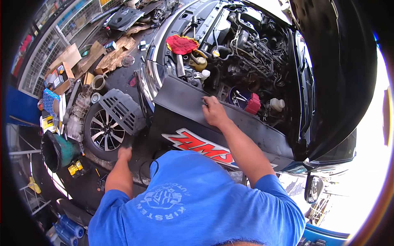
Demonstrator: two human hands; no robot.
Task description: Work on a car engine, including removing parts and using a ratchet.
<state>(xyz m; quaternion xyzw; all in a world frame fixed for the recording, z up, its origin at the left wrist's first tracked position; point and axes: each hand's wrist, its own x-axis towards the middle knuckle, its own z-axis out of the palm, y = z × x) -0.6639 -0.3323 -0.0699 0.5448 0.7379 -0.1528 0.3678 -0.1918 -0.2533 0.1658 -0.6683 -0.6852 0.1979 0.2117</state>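
My right hand (pixel 214 110) is at the upper edge of the dark fender cover (pixel 176 96), fingers curled; whatever they may hold is hidden. My left hand (pixel 124 153) hangs low beside the car, near a loose wheel (pixel 93 136), its fingers mostly hidden. A grey slotted plastic panel (pixel 121 110) leans over the wheel. Above the cover, the open engine bay (pixel 250 53) holds a red-and-yellow rag (pixel 180 43), a purple tray of tools (pixel 236 96) and a red plastic piece (pixel 253 103).
The raised black hood (pixel 336 69) fills the right. Cardboard boxes (pixel 65 57), car parts (pixel 82 110), a green bucket (pixel 61 149) and a wire-mesh rack (pixel 41 69) crowd the left. Blue bottles (pixel 69 229) lie at lower left.
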